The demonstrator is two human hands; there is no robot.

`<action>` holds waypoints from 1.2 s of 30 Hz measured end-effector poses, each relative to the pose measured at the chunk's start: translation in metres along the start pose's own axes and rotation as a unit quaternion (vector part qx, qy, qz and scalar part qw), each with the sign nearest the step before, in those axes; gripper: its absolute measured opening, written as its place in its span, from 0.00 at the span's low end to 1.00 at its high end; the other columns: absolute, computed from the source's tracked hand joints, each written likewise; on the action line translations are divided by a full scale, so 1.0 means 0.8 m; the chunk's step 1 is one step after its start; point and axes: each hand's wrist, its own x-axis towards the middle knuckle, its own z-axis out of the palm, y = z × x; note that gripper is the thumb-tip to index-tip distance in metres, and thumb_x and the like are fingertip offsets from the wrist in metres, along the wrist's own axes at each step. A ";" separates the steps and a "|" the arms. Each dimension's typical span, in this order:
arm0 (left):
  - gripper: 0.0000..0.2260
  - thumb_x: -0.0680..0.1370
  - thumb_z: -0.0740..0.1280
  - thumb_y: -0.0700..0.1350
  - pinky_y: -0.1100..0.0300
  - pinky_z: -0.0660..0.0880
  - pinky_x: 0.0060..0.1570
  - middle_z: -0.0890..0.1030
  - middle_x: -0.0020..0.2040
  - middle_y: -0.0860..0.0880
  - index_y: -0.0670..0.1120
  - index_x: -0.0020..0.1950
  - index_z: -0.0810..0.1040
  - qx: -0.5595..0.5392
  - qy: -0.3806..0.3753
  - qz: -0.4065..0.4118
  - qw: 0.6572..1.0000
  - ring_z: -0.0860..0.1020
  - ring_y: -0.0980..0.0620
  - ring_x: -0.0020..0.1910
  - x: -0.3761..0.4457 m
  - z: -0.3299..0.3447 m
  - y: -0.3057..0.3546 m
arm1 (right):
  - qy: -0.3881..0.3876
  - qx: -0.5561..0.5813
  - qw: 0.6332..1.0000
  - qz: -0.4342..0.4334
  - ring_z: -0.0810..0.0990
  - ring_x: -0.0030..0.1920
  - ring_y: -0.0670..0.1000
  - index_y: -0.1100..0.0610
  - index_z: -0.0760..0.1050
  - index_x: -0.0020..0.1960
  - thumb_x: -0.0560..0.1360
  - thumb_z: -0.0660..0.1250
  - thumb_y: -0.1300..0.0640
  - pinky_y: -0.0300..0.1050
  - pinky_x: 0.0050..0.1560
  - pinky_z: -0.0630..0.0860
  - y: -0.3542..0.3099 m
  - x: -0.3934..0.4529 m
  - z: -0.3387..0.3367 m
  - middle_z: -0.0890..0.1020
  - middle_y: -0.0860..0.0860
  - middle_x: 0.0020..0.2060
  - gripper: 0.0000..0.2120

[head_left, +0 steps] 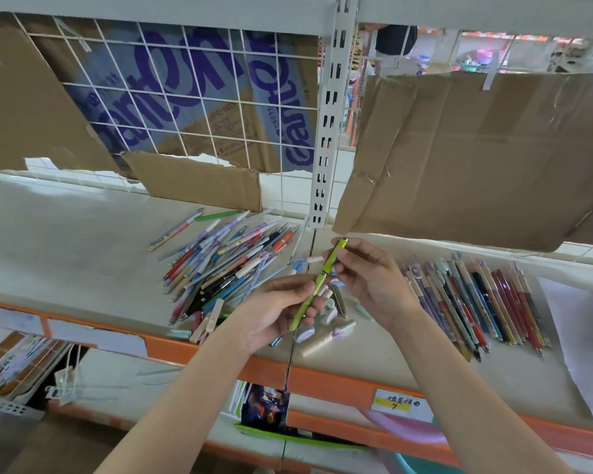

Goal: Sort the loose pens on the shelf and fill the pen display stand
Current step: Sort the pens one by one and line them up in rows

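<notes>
Both my hands hold one lime-green pen (317, 285) above the shelf (65, 254). My left hand (278, 313) grips its lower barrel, and my right hand (370, 278) pinches its upper end between thumb and fingers. A jumbled pile of loose pens (220, 265) lies on the shelf to the left of my hands. A tidy row of pens (473, 302) lies side by side on the right. Several caps and short pale pieces (326, 323) are scattered under my hands. No pen display stand is in view.
Cardboard sheets (476, 155) hang from the wire grid (185, 97) at the back. A white slotted upright (329, 124) splits the shelf. A white paper sheet (582, 336) lies at far right. An orange shelf edge (339, 374) runs along the front, with a lower shelf beneath.
</notes>
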 end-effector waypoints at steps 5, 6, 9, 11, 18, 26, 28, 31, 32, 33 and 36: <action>0.09 0.67 0.69 0.38 0.64 0.76 0.29 0.82 0.33 0.43 0.47 0.43 0.86 0.004 0.036 0.016 0.999 0.79 0.52 0.29 0.001 0.001 -0.003 | 0.028 -0.047 0.998 -0.020 0.74 0.31 0.47 0.62 0.70 0.43 0.75 0.64 0.67 0.37 0.34 0.74 0.007 0.001 0.006 0.75 0.54 0.32 0.04; 0.09 0.67 0.69 0.38 0.64 0.76 0.29 0.82 0.33 0.43 0.47 0.42 0.86 0.000 0.047 0.019 0.999 0.79 0.52 0.28 0.002 0.002 -0.004 | 0.029 -0.052 0.998 -0.025 0.74 0.31 0.47 0.62 0.69 0.43 0.76 0.64 0.67 0.37 0.33 0.74 0.009 0.001 0.008 0.74 0.54 0.32 0.05; 0.07 0.67 0.69 0.37 0.64 0.75 0.27 0.81 0.32 0.42 0.44 0.39 0.85 -0.027 0.069 0.022 0.997 0.78 0.51 0.26 0.007 0.005 -0.005 | 0.035 -0.050 0.998 -0.027 0.73 0.30 0.46 0.61 0.67 0.41 0.76 0.63 0.68 0.38 0.33 0.72 0.014 -0.001 0.013 0.72 0.55 0.31 0.07; 0.07 0.70 0.67 0.36 0.65 0.74 0.24 0.79 0.30 0.42 0.42 0.37 0.85 -0.055 0.079 0.006 0.995 0.77 0.52 0.25 0.008 0.004 -0.005 | 0.031 -0.049 0.998 -0.022 0.73 0.30 0.46 0.61 0.67 0.41 0.76 0.62 0.68 0.39 0.33 0.72 0.015 -0.002 0.012 0.72 0.55 0.30 0.07; 0.02 0.73 0.67 0.34 0.57 0.80 0.32 0.83 0.37 0.41 0.38 0.43 0.79 0.013 0.048 0.014 0.999 0.82 0.48 0.34 0.013 0.015 -0.001 | 0.063 -0.111 0.992 -0.006 0.69 0.27 0.48 0.61 0.70 0.40 0.74 0.67 0.65 0.41 0.29 0.66 0.016 0.001 0.012 0.73 0.51 0.27 0.07; 0.03 0.74 0.70 0.38 0.57 0.80 0.43 0.84 0.41 0.45 0.42 0.47 0.78 0.214 0.114 0.079 0.967 0.82 0.48 0.42 0.022 0.016 0.002 | 0.103 -0.355 0.927 -0.068 0.69 0.23 0.42 0.53 0.71 0.52 0.75 0.68 0.58 0.32 0.27 0.66 0.009 0.009 -0.020 0.74 0.45 0.23 0.08; 0.03 0.75 0.69 0.41 0.58 0.78 0.49 0.83 0.46 0.47 0.47 0.47 0.78 0.300 0.158 0.101 0.935 0.81 0.49 0.47 0.020 0.003 0.006 | 0.142 -0.473 0.866 -0.082 0.70 0.25 0.42 0.52 0.70 0.54 0.75 0.67 0.56 0.31 0.28 0.65 0.004 0.009 -0.046 0.74 0.45 0.25 0.10; 0.04 0.76 0.67 0.43 0.63 0.73 0.52 0.80 0.48 0.55 0.49 0.49 0.78 0.416 0.216 0.138 0.872 0.78 0.58 0.49 0.017 -0.020 0.010 | 0.158 -0.551 0.819 -0.037 0.72 0.33 0.45 0.56 0.72 0.59 0.76 0.66 0.57 0.35 0.32 0.63 0.007 0.002 -0.074 0.74 0.49 0.31 0.12; 0.04 0.76 0.67 0.43 0.66 0.72 0.52 0.80 0.48 0.56 0.48 0.50 0.77 0.437 0.221 0.145 0.860 0.77 0.59 0.49 0.016 -0.027 0.009 | 0.149 -0.565 0.812 -0.017 0.74 0.36 0.49 0.57 0.73 0.60 0.76 0.65 0.58 0.37 0.36 0.64 0.011 -0.001 -0.079 0.76 0.50 0.32 0.13; 0.04 0.76 0.66 0.42 0.70 0.71 0.50 0.79 0.48 0.56 0.48 0.50 0.77 0.455 0.224 0.149 0.849 0.76 0.60 0.48 0.016 -0.033 0.009 | 0.137 -0.582 0.801 -0.007 0.75 0.40 0.52 0.57 0.73 0.61 0.77 0.64 0.60 0.40 0.41 0.66 0.016 -0.004 -0.082 0.77 0.52 0.34 0.13; 0.03 0.77 0.66 0.42 0.74 0.68 0.44 0.79 0.47 0.56 0.49 0.49 0.77 0.479 0.233 0.155 0.832 0.76 0.60 0.47 0.014 -0.049 0.009 | 0.118 -0.627 0.769 -0.024 0.75 0.46 0.56 0.60 0.74 0.61 0.76 0.61 0.65 0.42 0.50 0.65 0.024 -0.012 -0.086 0.79 0.55 0.37 0.15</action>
